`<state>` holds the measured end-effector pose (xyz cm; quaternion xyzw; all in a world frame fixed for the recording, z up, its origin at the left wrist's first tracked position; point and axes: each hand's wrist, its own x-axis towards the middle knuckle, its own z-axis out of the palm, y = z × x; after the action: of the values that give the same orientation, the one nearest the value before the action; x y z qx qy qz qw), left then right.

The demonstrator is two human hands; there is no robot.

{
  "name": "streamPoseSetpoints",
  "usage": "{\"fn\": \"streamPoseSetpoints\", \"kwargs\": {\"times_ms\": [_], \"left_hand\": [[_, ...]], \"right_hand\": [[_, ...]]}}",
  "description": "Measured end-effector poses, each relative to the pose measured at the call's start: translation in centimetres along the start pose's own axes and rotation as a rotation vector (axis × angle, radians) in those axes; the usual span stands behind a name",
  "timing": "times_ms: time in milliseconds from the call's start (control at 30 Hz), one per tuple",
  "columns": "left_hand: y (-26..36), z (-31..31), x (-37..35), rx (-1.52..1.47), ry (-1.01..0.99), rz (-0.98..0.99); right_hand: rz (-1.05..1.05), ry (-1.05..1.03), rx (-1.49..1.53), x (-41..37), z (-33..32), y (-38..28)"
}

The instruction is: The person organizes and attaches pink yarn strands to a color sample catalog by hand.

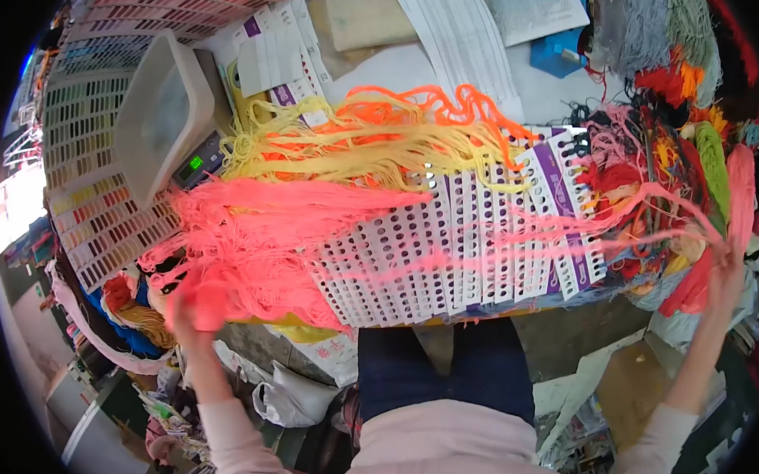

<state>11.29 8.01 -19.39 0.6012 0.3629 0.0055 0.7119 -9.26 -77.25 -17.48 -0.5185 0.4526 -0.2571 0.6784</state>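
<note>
The right hand [724, 255], at the right edge of the frame, is closed on the ends of the pink strands [595, 224], which stretch leftward in the air, partly blurred. The left hand [188, 313], at lower left, is blurred beside a pink bunch; how far its fingers are closed, I cannot tell. Next to it, the loose pink yarn [260, 222] spreads across the left-centre of the frame. Beneath the strands, overlapping white punched cards [447, 258] with purple bands fill the centre. Yellow yarn [376, 142] and orange yarn [468, 109] lie just above the pink heap. Near the right hand are a pink skein [740, 196], a green skein [711, 168] and a tangle of many-coloured thread [628, 164]. Farther out, a white tray [161, 110] tilts beside a scale with a lit green display [197, 162] at upper left, before rows of colour samples [86, 110]. Printed sheets [458, 44] lie at top centre.
</note>
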Motion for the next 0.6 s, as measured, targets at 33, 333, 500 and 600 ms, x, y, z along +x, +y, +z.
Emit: {"fn": "streamPoseSetpoints", "kwargs": {"times_ms": [33,333,500,600], "left_hand": [[-1.6,2.0,-1.7,0.043,-0.037,-0.126],[-17.7,21.7,-9.9,1.082,-0.979,0.401],[-18.0,22.8,-10.3,0.851,-0.912,0.190],[-13.0,23.7,-12.4,0.493,-0.778,-0.401]], "right_hand": [[0.046,-0.042,-0.029,-3.9,3.3,1.7],[0.487,-0.502,-0.212,-25.4,26.7,13.1],[0.512,-0.630,-0.339,-26.6,28.9,16.0],[0.448,-0.679,-0.369,-27.4,29.6,17.6]]}}
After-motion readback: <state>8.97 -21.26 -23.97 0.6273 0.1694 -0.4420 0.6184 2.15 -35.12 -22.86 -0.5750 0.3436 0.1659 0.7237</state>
